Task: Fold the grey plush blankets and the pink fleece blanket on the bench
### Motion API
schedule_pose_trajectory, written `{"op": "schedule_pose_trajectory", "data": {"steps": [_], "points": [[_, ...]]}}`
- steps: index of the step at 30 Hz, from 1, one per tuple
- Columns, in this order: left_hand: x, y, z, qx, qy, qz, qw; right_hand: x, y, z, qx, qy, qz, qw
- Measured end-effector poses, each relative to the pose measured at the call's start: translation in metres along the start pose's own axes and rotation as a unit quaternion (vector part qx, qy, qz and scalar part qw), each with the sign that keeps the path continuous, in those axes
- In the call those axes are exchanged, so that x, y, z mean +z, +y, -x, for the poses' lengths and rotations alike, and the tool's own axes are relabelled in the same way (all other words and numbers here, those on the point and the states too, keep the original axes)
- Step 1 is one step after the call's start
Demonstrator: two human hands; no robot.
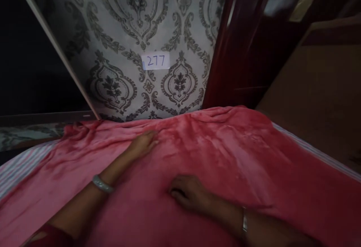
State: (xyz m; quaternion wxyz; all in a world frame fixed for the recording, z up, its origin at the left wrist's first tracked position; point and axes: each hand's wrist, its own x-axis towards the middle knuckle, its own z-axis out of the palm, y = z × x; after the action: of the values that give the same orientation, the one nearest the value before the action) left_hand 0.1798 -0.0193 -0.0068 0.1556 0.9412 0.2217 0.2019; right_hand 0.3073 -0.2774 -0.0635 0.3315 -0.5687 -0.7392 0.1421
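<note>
The blanket (214, 156) lay over the sheet (28, 162) across the lower frame, before the wall (175, 28) at upper centre. The paper label (156, 61) was on that wall, between a panel (36, 58) at upper left and a door (239, 43) at upper right.

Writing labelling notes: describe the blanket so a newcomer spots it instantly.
Find the damask wallpaper bearing the white label marked 277. Below it, filling most of the lower view, lies a creased pink-red plush blanket, beneath the left hand and right hand. Its unstriped, reddish surface sets it apart from the striped sheet showing past its side edges.
</note>
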Motion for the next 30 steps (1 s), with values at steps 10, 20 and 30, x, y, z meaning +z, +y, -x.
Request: {"op": "schedule_pose_trajectory", "data": {"steps": [10,20,30], "points": [[0.077,0.086,0.006,-0.046,-0.083,-0.178,0.979,-0.031,0.01,-0.004,-0.089,-0.075,-0.009,0.993],[0.077,0.076,-0.007,-0.013,-0.064,-0.224,0.972,-0.252,0.089,0.137,0.456,0.244,0.22,0.827],[0.083,0.061,-0.014,-0.02,-0.068,-0.214,0.974,-0.297,0.128,0.267,0.702,0.256,0.218,0.628]]}}
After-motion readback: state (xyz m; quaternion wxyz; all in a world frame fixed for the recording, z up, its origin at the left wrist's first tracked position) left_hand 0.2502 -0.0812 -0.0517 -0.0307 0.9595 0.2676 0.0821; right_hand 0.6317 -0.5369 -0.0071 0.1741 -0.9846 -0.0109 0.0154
